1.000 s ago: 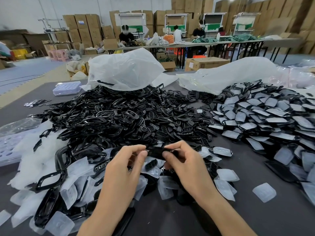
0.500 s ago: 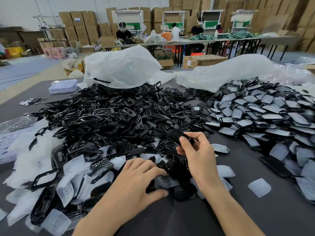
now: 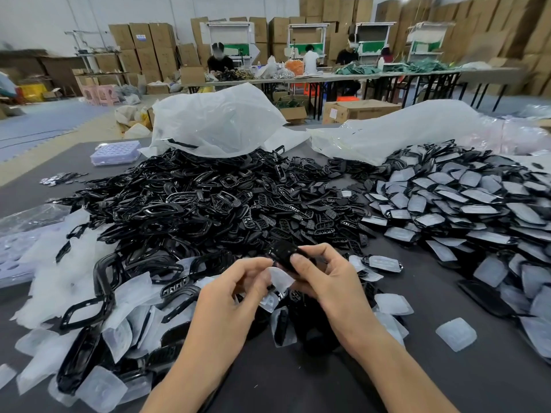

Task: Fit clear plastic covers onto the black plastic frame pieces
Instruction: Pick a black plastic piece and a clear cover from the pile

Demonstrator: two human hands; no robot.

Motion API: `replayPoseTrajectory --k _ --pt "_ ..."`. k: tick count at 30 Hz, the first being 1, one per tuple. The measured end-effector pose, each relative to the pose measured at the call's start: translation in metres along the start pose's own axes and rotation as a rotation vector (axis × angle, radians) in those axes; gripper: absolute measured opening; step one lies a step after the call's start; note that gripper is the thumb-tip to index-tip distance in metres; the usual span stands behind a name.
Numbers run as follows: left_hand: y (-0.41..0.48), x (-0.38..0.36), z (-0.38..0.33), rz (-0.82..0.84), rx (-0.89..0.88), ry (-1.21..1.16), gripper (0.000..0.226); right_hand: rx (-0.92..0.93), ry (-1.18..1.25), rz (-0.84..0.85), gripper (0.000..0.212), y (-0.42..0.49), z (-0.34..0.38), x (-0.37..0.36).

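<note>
The right hand (image 3: 325, 278) pinches a black frame piece (image 3: 283, 253) between thumb and fingers, just above the desk (image 3: 417, 380). The left hand (image 3: 235, 287) pinches a clear cover (image 3: 279, 279) right under that piece. The two look like they touch, but fingers hide the spot, so I cannot be sure.

Behind the hands is a big heap of black frames (image 3: 193, 210). It fills the middle of the desk and comes right up to the fingers. On the left, beside the left arm, loose clear covers (image 3: 131, 305) lie mixed with bigger black rings. On the right is a pile of covered pieces (image 3: 462, 198), well apart from the hands. A white bag (image 3: 217, 120) lies on the far side of the heap, and a long white bag (image 3: 387, 129) lies behind the pile. A small pale tray (image 3: 116, 152) sits far left.

Bare dark desk shows between the right arm and the pile. One lone cover (image 3: 455, 333) lies there. More bare desk shows between the two arms.
</note>
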State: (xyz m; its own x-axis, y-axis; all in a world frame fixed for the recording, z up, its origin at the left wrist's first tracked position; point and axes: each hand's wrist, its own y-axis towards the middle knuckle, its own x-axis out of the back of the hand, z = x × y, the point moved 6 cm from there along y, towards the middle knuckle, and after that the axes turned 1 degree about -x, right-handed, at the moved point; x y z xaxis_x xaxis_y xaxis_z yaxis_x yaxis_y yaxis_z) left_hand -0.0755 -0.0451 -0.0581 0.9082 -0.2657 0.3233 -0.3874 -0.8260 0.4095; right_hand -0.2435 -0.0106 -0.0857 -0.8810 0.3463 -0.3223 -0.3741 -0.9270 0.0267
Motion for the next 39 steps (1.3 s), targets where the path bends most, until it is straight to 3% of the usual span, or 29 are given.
replayPoseTrajectory --k 4,8,10,15,25,29,39 --pt "0.001 0.002 0.001 -0.023 0.013 -0.033 0.011 -0.086 0.028 0.118 0.037 -0.004 -0.005 -0.010" --pt "0.003 0.006 -0.004 -0.141 -0.029 -0.016 0.008 -0.056 -0.062 0.120 0.025 -0.006 -0.005 -0.012" --pt "0.001 0.006 -0.001 -0.162 0.010 -0.069 0.013 -0.037 -0.081 0.150 0.031 -0.009 -0.003 -0.017" --pt "0.000 0.006 0.005 -0.183 0.081 -0.147 0.004 0.000 -0.084 0.184 0.035 -0.014 0.004 -0.023" --pt "0.004 0.006 0.008 -0.126 0.120 -0.215 0.011 -0.041 -0.010 0.228 0.036 -0.015 0.005 -0.027" --pt "0.003 0.005 0.010 -0.121 0.129 -0.201 0.008 0.034 -0.127 0.137 0.018 -0.013 0.005 -0.022" --pt "0.001 -0.003 0.007 -0.003 0.130 -0.158 0.019 0.129 -0.277 0.111 0.011 -0.015 0.011 -0.018"
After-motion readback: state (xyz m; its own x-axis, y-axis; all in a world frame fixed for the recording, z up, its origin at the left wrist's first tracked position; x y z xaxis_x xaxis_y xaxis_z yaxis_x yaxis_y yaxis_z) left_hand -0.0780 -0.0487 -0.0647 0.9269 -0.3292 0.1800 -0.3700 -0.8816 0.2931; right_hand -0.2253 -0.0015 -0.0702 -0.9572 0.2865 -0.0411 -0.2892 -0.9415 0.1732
